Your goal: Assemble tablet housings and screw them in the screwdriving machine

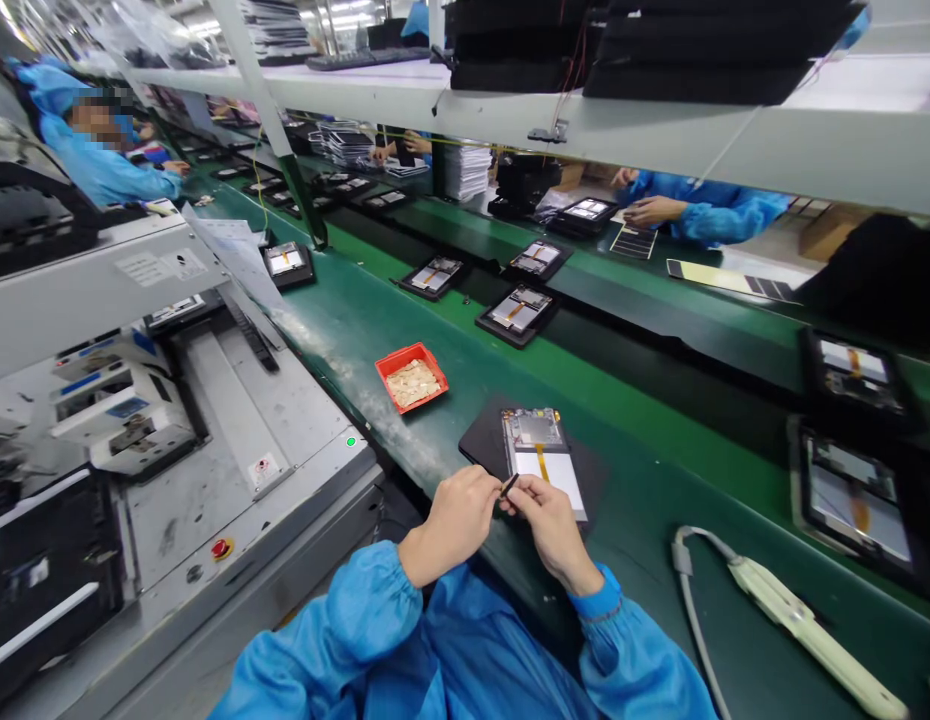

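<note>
in the head view, one person's two hands meet over the table (pixel 345 330). the right hand (pixel 549 522) pinches one small black strip (pixel 511 486) between thumb and finger; the left hand (pixel 459 515) has its fingertips bunched together at the strip, though whether they grip it cannot be told. just beyond the hands, one opened device (pixel 561 472) with one orange ribbon lies on one black pad (pixel 480 438). near it stands one red tray (pixel 426 400) of small pale pieces. one corded tool (pixel 799 620) lies to the right.
</note>
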Action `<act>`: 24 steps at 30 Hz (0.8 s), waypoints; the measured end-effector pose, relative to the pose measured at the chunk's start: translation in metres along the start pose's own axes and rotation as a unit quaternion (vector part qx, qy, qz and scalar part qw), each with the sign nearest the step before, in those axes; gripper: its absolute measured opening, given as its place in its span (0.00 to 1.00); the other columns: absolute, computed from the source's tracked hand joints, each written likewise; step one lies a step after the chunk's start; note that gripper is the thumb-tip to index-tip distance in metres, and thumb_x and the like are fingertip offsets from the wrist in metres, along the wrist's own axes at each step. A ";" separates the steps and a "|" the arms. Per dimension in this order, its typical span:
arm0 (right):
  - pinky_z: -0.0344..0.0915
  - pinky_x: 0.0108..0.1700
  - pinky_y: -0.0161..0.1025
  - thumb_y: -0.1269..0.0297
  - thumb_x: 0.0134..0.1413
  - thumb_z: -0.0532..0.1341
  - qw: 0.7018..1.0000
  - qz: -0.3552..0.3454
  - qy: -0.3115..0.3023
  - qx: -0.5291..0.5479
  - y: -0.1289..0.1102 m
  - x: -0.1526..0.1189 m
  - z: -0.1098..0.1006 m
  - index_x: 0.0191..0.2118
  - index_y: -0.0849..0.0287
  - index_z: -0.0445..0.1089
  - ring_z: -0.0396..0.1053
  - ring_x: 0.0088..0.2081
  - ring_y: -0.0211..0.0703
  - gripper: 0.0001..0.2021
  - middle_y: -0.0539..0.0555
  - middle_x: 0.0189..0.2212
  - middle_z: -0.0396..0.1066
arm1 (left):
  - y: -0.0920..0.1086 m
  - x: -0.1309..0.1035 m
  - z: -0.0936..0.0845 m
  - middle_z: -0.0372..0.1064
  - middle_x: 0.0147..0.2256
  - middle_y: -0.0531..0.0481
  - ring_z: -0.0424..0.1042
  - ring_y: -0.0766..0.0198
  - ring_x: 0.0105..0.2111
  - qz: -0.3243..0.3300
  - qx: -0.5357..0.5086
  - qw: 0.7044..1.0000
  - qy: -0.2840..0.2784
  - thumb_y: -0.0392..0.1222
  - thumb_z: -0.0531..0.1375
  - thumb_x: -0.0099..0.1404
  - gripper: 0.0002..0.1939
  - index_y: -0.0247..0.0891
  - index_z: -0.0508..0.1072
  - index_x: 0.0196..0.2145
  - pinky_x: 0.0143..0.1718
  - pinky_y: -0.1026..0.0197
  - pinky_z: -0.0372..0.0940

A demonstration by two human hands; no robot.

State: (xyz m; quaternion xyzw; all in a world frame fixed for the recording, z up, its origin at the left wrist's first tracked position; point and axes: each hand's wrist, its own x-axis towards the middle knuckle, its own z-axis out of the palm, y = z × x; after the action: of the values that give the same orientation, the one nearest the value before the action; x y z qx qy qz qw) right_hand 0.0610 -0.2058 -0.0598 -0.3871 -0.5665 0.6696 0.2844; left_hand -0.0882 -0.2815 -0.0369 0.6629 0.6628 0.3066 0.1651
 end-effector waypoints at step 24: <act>0.64 0.42 0.38 0.58 0.60 0.59 0.976 -0.110 0.026 -0.188 -0.007 -0.005 0.009 0.34 0.58 0.72 0.69 0.36 0.45 0.10 0.52 0.32 0.74 | -0.001 0.004 -0.015 0.75 0.35 0.49 0.73 0.62 0.36 -0.072 -0.113 0.991 -0.001 0.34 0.53 0.69 0.13 0.39 0.78 0.37 0.40 0.62 0.63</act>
State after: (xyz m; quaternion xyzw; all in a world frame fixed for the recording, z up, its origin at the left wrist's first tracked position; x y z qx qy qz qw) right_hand 0.0560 -0.2131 -0.0516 -0.3862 -0.7138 0.5055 0.2929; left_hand -0.0981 -0.2806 -0.0256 0.5910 0.6695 0.3665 0.2610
